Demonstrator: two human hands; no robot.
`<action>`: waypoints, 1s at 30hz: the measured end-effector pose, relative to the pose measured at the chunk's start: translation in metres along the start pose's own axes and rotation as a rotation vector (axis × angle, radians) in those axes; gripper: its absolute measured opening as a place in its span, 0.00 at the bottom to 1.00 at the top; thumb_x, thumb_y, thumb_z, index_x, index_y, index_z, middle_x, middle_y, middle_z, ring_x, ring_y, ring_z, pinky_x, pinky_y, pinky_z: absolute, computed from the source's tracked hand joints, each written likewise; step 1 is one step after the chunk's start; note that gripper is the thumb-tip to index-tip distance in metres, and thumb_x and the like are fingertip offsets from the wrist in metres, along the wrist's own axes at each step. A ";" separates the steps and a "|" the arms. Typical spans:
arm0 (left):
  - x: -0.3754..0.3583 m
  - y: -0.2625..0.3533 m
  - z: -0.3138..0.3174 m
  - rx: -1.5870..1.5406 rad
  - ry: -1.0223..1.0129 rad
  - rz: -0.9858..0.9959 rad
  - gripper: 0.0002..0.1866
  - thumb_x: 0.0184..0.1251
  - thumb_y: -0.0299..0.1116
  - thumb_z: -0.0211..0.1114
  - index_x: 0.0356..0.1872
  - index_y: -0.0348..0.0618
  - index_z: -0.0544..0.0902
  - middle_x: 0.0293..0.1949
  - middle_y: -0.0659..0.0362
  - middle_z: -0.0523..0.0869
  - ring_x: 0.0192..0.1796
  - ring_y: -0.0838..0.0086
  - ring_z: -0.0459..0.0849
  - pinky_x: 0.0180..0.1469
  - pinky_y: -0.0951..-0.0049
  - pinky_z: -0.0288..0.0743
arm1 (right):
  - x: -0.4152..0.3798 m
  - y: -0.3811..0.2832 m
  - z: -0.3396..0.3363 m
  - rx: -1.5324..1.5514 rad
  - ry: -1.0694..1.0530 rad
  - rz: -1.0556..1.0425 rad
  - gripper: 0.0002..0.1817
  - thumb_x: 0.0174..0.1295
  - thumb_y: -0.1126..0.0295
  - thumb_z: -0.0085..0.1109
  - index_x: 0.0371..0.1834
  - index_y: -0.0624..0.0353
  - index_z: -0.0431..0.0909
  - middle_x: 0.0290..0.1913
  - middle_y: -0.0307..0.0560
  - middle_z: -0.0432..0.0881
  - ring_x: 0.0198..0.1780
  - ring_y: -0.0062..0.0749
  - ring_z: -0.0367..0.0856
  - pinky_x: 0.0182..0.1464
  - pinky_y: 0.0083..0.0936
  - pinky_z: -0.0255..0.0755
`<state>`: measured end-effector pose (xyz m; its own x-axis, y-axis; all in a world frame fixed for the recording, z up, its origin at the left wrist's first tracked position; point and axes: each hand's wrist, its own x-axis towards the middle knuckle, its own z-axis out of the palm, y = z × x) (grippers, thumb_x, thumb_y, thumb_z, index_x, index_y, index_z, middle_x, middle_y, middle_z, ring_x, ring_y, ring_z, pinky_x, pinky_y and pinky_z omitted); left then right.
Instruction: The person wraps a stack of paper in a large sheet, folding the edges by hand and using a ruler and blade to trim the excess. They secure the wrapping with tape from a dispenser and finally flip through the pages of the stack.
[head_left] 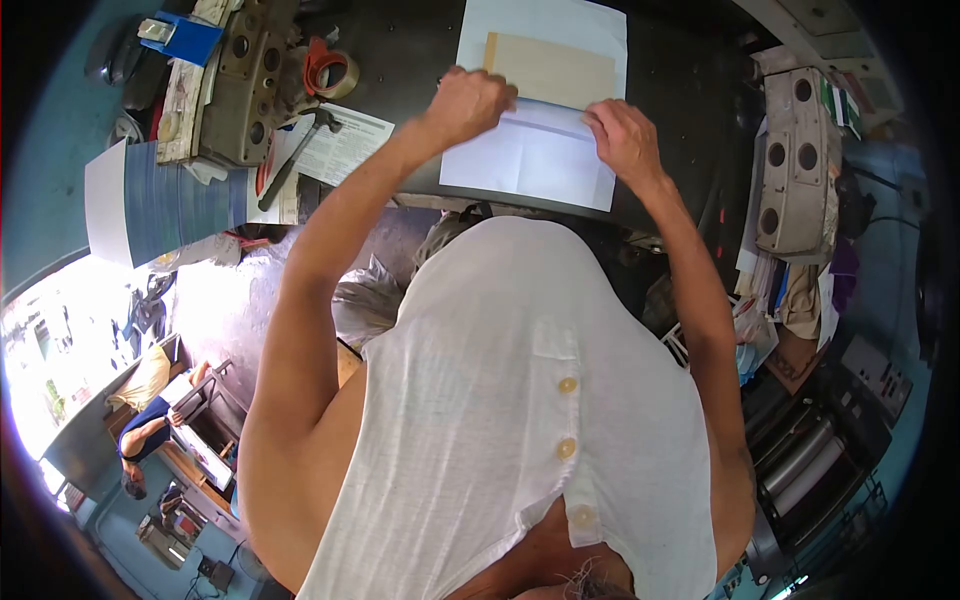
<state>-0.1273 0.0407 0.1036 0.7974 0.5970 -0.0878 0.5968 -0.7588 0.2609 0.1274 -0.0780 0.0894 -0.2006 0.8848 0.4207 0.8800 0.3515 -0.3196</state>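
Note:
A large white sheet of paper [520,165] lies on the dark tabletop before me, with creases across its lower half. On its upper part rests a tan rectangular card or board [555,72] with a darker strip along its left side. My left hand [470,103] is closed at the lower left corner of the tan piece. Opposite it, my right hand [622,140] pinches near the lower right corner. A pale bluish band of the paper runs between the two hands, along the tan piece's lower edge. The fingertips are partly hidden.
A hammer [297,160] and a printed sheet [345,143] lie left of my arm, below a tape dispenser [330,72]. Metal blocks with round holes flank the table at left [245,85] and right [797,165]. A tall paper stack [165,200] stands left; another person [147,430] is behind.

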 end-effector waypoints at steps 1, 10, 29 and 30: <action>0.012 -0.002 -0.008 -0.013 -0.008 -0.038 0.08 0.68 0.39 0.68 0.41 0.48 0.89 0.45 0.59 0.88 0.52 0.60 0.86 0.56 0.58 0.78 | 0.010 0.004 -0.005 0.025 -0.007 0.005 0.06 0.58 0.75 0.65 0.39 0.58 0.81 0.34 0.47 0.84 0.38 0.47 0.84 0.42 0.41 0.77; 0.083 -0.052 -0.003 -0.022 0.029 0.069 0.09 0.63 0.39 0.72 0.38 0.47 0.90 0.62 0.57 0.81 0.68 0.62 0.74 0.65 0.57 0.75 | 0.059 0.082 0.016 0.014 -0.154 0.020 0.06 0.61 0.68 0.69 0.35 0.58 0.85 0.53 0.44 0.83 0.46 0.46 0.83 0.50 0.40 0.77; 0.097 -0.060 0.006 -0.297 -0.040 -0.044 0.06 0.59 0.31 0.75 0.32 0.39 0.90 0.63 0.59 0.84 0.52 0.62 0.89 0.58 0.66 0.82 | 0.062 0.098 0.031 0.169 -0.262 0.172 0.08 0.58 0.70 0.71 0.30 0.63 0.84 0.59 0.42 0.84 0.45 0.43 0.87 0.52 0.35 0.80; 0.097 -0.059 0.007 -0.295 -0.031 -0.049 0.05 0.59 0.30 0.75 0.32 0.39 0.90 0.63 0.60 0.85 0.51 0.63 0.89 0.57 0.66 0.82 | 0.063 0.098 0.030 0.173 -0.273 0.186 0.07 0.58 0.70 0.71 0.30 0.62 0.84 0.59 0.42 0.84 0.45 0.43 0.87 0.53 0.36 0.79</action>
<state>-0.0845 0.1416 0.0727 0.7731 0.6197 -0.1352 0.5869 -0.6180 0.5231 0.1882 0.0213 0.0585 -0.1721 0.9792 0.1074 0.8313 0.2029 -0.5175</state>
